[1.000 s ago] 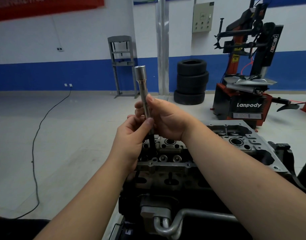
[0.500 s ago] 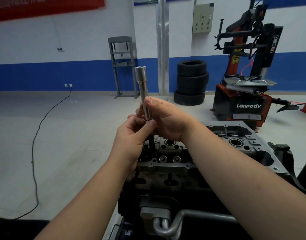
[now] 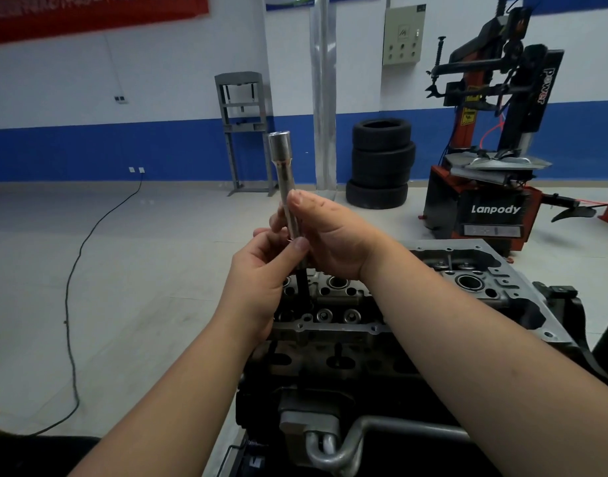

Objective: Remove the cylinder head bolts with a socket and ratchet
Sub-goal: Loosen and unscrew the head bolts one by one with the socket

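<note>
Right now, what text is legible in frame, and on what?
"Lanpody": white lettering on the black front panel of the tyre changer.
"power": white lettering running down the tyre changer's black upright arm.
Red banner at top left: white characters, cut off and blurred, unreadable.
Grey wall box: a logo mark only, too small to read.
Yellow sticker on the machine: unreadable.

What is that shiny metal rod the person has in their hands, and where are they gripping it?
A long socket, upright over the cylinder head. The right hand grips its lower shaft; the left hand pinches its bottom end.
</note>
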### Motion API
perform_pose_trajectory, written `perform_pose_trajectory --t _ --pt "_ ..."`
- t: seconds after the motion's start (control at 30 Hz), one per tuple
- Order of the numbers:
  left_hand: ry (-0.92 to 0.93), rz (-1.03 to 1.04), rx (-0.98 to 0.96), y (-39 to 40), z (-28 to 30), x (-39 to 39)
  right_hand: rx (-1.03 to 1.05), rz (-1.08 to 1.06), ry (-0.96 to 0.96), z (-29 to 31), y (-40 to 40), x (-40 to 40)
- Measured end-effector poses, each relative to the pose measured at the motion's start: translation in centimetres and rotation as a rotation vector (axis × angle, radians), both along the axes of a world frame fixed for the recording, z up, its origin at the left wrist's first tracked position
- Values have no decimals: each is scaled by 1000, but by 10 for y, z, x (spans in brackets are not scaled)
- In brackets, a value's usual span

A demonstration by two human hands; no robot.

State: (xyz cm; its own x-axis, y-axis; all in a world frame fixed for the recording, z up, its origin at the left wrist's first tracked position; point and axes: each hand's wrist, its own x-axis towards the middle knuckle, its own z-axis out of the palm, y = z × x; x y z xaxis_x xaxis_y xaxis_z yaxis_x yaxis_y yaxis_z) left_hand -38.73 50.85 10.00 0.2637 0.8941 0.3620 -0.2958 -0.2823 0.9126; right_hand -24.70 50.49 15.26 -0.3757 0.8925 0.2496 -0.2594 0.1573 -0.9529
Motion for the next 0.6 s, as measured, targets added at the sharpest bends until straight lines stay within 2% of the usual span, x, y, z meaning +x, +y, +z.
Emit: perform_pose_trajectory --t 0.17,0.4,0.5,0.6 --pt "-43 -104 -46 -3 4 -3 -48 -24 -38 0 0 1" --pt "-16 -6 11 -1 0 0 -9 -24 -23 -1 0 -1" --pt "17 -23 17 -1 1 -1 -4 -33 -33 0 -1 0" --pt "-40 -94 -28 -2 2 -3 -41 -49 -68 1 -1 0"
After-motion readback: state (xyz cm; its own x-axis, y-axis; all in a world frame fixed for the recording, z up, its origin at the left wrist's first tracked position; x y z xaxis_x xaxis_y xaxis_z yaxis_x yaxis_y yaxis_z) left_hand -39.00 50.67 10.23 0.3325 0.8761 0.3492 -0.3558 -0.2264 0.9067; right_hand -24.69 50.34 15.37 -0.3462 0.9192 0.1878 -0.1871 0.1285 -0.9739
